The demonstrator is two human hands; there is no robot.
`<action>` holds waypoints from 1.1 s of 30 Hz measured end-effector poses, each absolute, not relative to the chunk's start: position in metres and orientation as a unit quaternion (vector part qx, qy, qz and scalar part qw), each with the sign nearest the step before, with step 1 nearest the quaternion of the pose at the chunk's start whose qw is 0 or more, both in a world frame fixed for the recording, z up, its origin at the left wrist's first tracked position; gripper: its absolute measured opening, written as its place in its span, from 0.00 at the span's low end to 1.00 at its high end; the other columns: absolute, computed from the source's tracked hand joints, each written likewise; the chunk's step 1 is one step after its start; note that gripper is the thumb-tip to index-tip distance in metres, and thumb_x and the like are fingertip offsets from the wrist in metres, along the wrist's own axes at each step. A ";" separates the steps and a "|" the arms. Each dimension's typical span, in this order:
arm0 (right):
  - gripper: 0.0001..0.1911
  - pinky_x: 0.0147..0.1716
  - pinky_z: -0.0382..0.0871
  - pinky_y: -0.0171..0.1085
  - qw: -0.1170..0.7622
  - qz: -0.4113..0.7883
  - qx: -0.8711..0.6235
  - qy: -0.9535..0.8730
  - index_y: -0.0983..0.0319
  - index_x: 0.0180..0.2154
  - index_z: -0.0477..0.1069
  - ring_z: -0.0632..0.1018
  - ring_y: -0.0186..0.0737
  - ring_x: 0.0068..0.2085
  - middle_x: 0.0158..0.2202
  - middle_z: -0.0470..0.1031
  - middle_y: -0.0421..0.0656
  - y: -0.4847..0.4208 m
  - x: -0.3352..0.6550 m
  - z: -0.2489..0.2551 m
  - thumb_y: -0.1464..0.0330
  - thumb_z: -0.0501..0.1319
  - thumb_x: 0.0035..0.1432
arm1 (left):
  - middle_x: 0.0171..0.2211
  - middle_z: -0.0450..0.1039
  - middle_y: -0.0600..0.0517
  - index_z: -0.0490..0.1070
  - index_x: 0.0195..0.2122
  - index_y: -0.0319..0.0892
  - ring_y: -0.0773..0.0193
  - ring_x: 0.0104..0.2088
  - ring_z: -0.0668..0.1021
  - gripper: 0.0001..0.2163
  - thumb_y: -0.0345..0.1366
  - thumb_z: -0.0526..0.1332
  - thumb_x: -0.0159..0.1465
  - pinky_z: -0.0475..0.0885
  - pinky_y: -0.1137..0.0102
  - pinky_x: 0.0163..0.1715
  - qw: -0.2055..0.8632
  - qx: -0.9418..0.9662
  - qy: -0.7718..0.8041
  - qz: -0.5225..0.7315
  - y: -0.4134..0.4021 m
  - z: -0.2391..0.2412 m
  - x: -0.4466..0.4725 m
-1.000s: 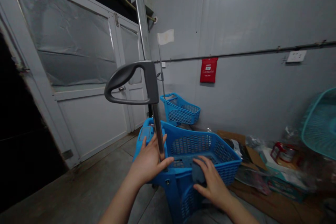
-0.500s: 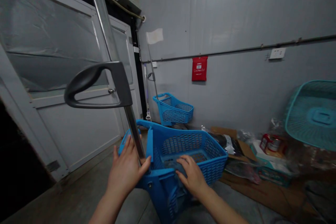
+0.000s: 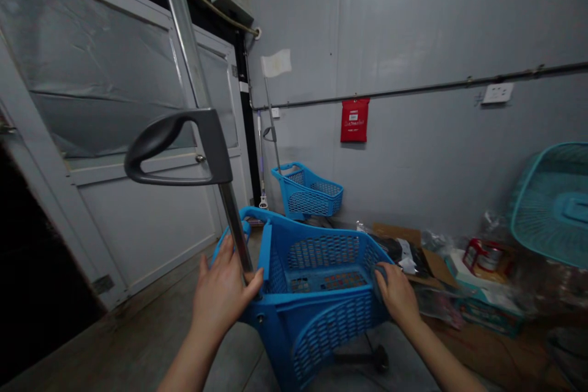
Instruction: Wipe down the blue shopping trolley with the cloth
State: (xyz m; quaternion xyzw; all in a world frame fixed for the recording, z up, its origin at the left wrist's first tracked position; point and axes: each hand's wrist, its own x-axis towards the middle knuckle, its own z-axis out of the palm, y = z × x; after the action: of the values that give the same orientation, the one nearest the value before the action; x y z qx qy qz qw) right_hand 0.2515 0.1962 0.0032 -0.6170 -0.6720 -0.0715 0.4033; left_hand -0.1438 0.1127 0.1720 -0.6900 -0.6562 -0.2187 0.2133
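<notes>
A blue plastic shopping basket cart stands tilted on the concrete floor in front of me. A metal pole rises from its near left corner to a dark grey handle. My left hand is wrapped round the base of that pole. My right hand grips the basket's right rim, fingers curled over the edge. The basket's mesh bottom shows nothing large inside.
A second blue basket cart with a white flag on a pole stands against the back wall. White double doors are at left. Cardboard, bags and tins litter the floor at right, beside a teal mesh basket. A red pouch hangs on the wall.
My right hand has moved from inside the basket out to its right rim. The basket has tipped up and swung, and the view has shifted slightly.
</notes>
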 end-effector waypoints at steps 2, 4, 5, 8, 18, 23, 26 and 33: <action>0.15 0.50 0.67 0.51 0.420 -0.058 -0.575 -0.700 0.60 0.46 0.69 0.73 0.51 0.47 0.43 0.72 0.49 0.181 0.210 0.009 0.62 0.51 0.65 | 0.64 0.58 0.39 0.52 0.65 0.43 0.46 0.64 0.60 0.31 0.48 0.54 0.63 0.53 0.42 0.60 0.218 -0.691 -0.654 -0.218 0.115 0.170 -0.145; 0.15 0.51 0.66 0.55 0.434 -0.041 -0.531 -0.727 0.59 0.49 0.67 0.72 0.52 0.50 0.46 0.71 0.49 0.163 0.158 0.020 0.63 0.53 0.63 | 0.64 0.58 0.40 0.54 0.65 0.43 0.46 0.65 0.59 0.30 0.49 0.54 0.63 0.53 0.42 0.60 0.221 -0.692 -0.654 -0.211 0.118 0.169 -0.147; 0.17 0.53 0.64 0.57 0.438 -0.031 -0.507 -0.741 0.59 0.52 0.66 0.70 0.53 0.52 0.49 0.69 0.50 0.153 0.130 0.027 0.64 0.54 0.62 | 0.65 0.57 0.40 0.54 0.65 0.43 0.47 0.65 0.59 0.30 0.50 0.53 0.64 0.53 0.42 0.60 0.223 -0.693 -0.654 -0.207 0.120 0.168 -0.148; 0.25 0.60 0.56 0.59 0.428 0.008 -0.444 -0.787 0.59 0.57 0.60 0.65 0.53 0.58 0.55 0.65 0.50 0.130 0.052 0.060 0.68 0.58 0.58 | 0.65 0.57 0.39 0.53 0.65 0.42 0.48 0.64 0.61 0.31 0.50 0.53 0.64 0.54 0.44 0.60 0.224 -0.695 -0.657 -0.189 0.124 0.167 -0.151; 0.19 0.58 0.61 0.55 0.392 0.011 -0.399 -0.829 0.57 0.50 0.68 0.72 0.48 0.52 0.50 0.71 0.47 0.154 0.079 0.050 0.70 0.62 0.56 | 0.64 0.59 0.40 0.57 0.64 0.40 0.47 0.62 0.65 0.31 0.52 0.54 0.63 0.55 0.44 0.60 0.195 -0.694 -0.673 -0.162 0.130 0.170 -0.167; 0.16 0.57 0.60 0.58 0.387 -0.061 -0.450 -0.802 0.57 0.48 0.69 0.76 0.51 0.48 0.45 0.75 0.47 0.191 0.222 -0.013 0.60 0.58 0.60 | 0.65 0.56 0.42 0.54 0.65 0.42 0.49 0.64 0.61 0.33 0.53 0.55 0.62 0.53 0.48 0.62 0.193 -0.687 -0.679 -0.173 0.134 0.169 -0.168; 0.20 0.52 0.66 0.57 0.399 -0.081 -0.517 -0.753 0.59 0.47 0.69 0.76 0.54 0.46 0.44 0.75 0.49 0.202 0.282 -0.030 0.54 0.53 0.60 | 0.67 0.51 0.41 0.51 0.66 0.42 0.50 0.66 0.56 0.36 0.55 0.55 0.61 0.51 0.47 0.62 0.197 -0.688 -0.674 -0.180 0.134 0.166 -0.164; 0.27 0.47 0.70 0.54 0.422 -0.062 -0.598 -0.678 0.63 0.47 0.69 0.76 0.58 0.45 0.43 0.74 0.54 0.182 0.237 -0.015 0.49 0.50 0.59 | 0.67 0.52 0.42 0.48 0.67 0.43 0.47 0.66 0.55 0.41 0.58 0.57 0.57 0.48 0.48 0.63 0.159 -0.697 -0.679 -0.165 0.132 0.163 -0.154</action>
State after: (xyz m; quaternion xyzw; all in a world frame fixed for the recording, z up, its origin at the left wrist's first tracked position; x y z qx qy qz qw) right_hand 0.2368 0.1819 -0.0155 -0.5982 -0.6781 -0.0617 0.4225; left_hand -0.1542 0.1323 0.1627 -0.6972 -0.6795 -0.1646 0.1586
